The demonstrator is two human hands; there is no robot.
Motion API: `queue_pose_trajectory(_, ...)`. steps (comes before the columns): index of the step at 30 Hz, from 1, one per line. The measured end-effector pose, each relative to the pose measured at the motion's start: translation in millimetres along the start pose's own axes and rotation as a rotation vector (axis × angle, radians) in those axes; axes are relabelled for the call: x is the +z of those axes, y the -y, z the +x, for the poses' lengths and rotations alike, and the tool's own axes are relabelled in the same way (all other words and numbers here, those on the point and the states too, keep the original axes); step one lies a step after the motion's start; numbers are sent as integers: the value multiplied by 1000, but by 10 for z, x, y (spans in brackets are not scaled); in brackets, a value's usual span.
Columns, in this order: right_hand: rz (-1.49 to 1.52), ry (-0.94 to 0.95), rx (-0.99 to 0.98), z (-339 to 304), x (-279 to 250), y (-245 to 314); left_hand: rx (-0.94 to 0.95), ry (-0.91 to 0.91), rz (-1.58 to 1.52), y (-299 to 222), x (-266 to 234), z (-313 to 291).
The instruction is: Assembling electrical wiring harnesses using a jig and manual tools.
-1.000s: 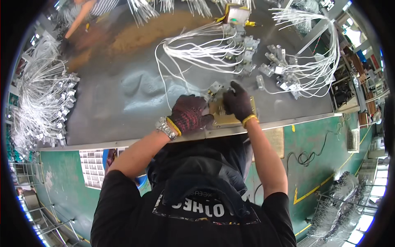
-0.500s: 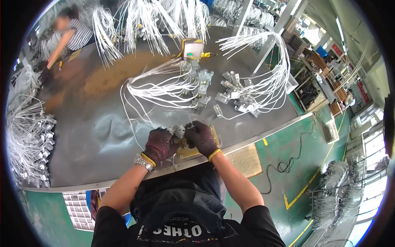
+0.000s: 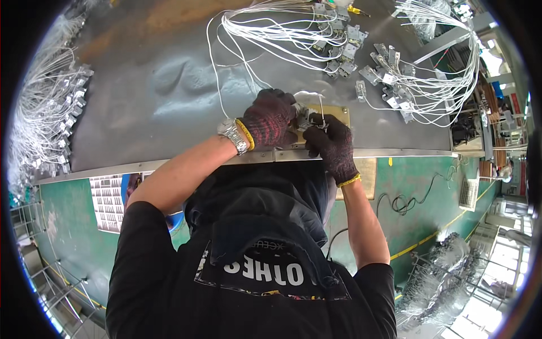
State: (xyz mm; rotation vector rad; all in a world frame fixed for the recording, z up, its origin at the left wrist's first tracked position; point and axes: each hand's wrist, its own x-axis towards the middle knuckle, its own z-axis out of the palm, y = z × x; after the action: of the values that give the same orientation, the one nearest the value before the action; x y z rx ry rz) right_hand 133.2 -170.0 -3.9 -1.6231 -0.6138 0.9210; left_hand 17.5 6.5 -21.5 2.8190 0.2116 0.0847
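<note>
My left hand [image 3: 272,120], in a dark knitted glove with a yellow cuff, is closed around a small grey metal fitting [image 3: 304,117] at the table's front edge. My right hand [image 3: 334,142], gloved alike, has its fingers bent together at the fitting's right side. A thin pale strand [image 3: 322,105] rises by the right fingertips; whether it is a wire or a tool I cannot tell. Beneath the hands lies a brass-coloured plate [image 3: 342,113], partly covered. A white wire [image 3: 217,73] runs from the bundle beyond toward my left hand.
Ahead on the metal table [image 3: 169,138] lies a bundle of white wires [image 3: 265,31] with metal fittings [image 3: 351,48]. Another wire bundle [image 3: 432,93] lies to the right, and a large pile [image 3: 42,113] at the far left. A cable [image 3: 402,204] coils on the green floor.
The view has tipped down, so the table's far side and the co-worker are out of sight. My right hand has drawn down and away from the left, and the thin strand now shows.
</note>
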Motion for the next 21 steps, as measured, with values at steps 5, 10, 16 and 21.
queue_pose_trajectory(5, 20, -26, 7, -2, -9, 36, 7, -86, -31, -60, 73, -42)
queue_pose_trajectory(10, -8, -94, 29, -2, -64, 3, -15, -196, -99, -166, 130, 9)
queue_pose_trajectory(16, -24, -67, 15, 5, -109, -29, -33, -209, -58, -155, 159, 57)
queue_pose_trajectory(21, -99, -81, -70, -34, 72, -57, -76, -314, -112, -103, 209, 45)
